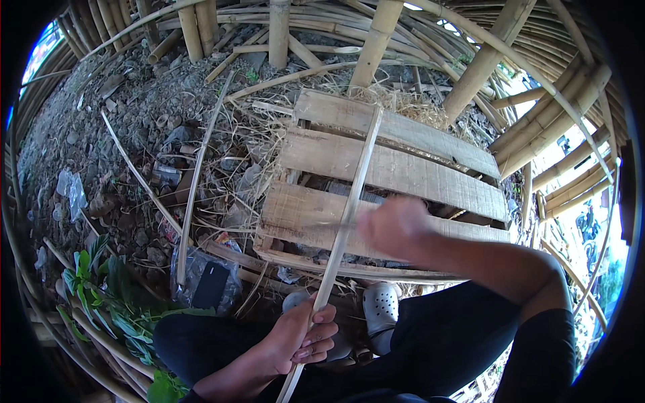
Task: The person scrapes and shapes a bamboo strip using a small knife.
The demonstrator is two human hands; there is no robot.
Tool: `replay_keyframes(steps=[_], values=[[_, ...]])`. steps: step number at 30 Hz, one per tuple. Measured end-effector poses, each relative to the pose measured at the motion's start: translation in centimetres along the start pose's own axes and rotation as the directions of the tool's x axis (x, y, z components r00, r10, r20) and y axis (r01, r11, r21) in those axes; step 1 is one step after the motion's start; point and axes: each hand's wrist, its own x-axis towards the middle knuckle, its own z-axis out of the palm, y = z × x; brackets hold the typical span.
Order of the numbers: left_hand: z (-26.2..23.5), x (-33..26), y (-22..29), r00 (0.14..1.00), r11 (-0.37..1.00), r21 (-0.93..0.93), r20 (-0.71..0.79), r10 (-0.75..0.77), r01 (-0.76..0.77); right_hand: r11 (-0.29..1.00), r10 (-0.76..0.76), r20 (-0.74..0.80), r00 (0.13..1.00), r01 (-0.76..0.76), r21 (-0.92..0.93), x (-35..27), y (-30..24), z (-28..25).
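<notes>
My left hand [306, 338] is wrapped around the lower part of a long, pale bamboo strip [357, 185]. The strip slants up and away across a low wooden pallet [396, 161], its far end lying over the back slat. Closed in a fist, my right hand [396, 227] is beside the strip's middle and smeared by motion. A thin, blurred knife blade [322, 224] sticks out from it to the left, by the strip. The knife's handle is hidden in the fist.
Bamboo poles [279, 33] stand behind the pallet. Two more strips [201, 168] lie on stony ground at the left. A dark phone-like rectangle [211, 285] rests on clear plastic near leafy green stems [121, 302]. My grey clog [381, 316] is at the pallet's near edge.
</notes>
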Motion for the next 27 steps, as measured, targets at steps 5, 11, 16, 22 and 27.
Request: replay_keyframes(steps=[5, 11, 16, 22, 27], values=[[-0.1, 0.2, 0.1, 0.999, 1.000, -0.011, 0.039, -0.026, 0.027, 0.965, 0.196, 0.033, 0.980, -0.199, 0.169, 2.3, 4.6, 0.8], [-0.5, 0.4, -0.3, 0.997, 0.998, -0.059, 0.081, -0.009, 0.014, 0.982, -0.119, -0.022, 0.993, 0.121, 0.146, 0.0, 1.4, 0.9], [-0.9, 0.4, -0.3, 0.992, 0.996, -0.083, 0.123, -0.025, 0.036, 0.955, 0.200, -0.103, 0.974, -0.170, 0.244, 1.8, 4.0, 0.1], [-1.1, 0.6, -0.3, 0.987, 0.994, -0.093, 0.156, -0.045, 0.060, 0.997, 0.074, 0.117, 0.990, -0.069, -0.042, 2.2, 3.5, 1.5], [-1.5, 0.7, -0.5, 0.980, 0.980, -0.189, 0.196, -0.019, 0.057, 1.000, -0.018, 0.183, 0.983, 0.018, -0.001, -0.4, -0.9, -1.4]])
